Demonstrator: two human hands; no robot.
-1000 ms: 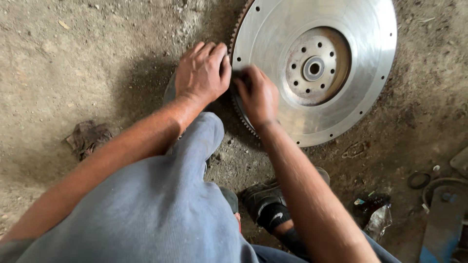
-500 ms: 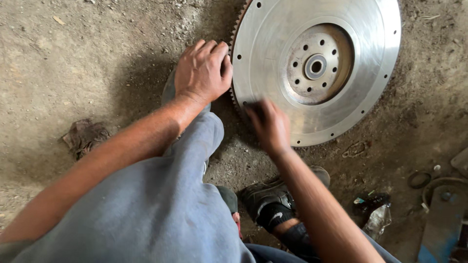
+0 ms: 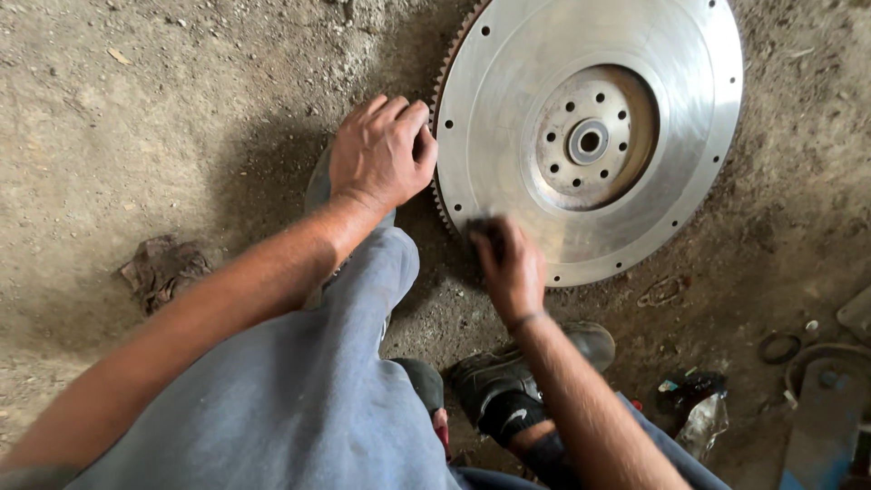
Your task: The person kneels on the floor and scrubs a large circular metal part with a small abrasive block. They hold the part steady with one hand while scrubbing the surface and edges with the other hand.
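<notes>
A large round silver metal flywheel with a toothed rim (image 3: 508,100) lay flat on the dusty grey concrete floor (image 3: 136,118), at the far right of the scene. The left hand (image 3: 379,154) rested palm down against the wheel's left edge, fingers curled loosely over the teeth, holding nothing else. The right hand (image 3: 510,265) was pressed on the near left part of the wheel's face, closed around a small dark pad (image 3: 479,227) that showed only at the fingertips; what it was could not be told. A grey trouser knee (image 3: 299,390) filled the near middle, with a black shoe (image 3: 494,381) to its right. A crumpled brown rag (image 3: 163,268) lay on the floor at the left, well apart from the wheel.
</notes>
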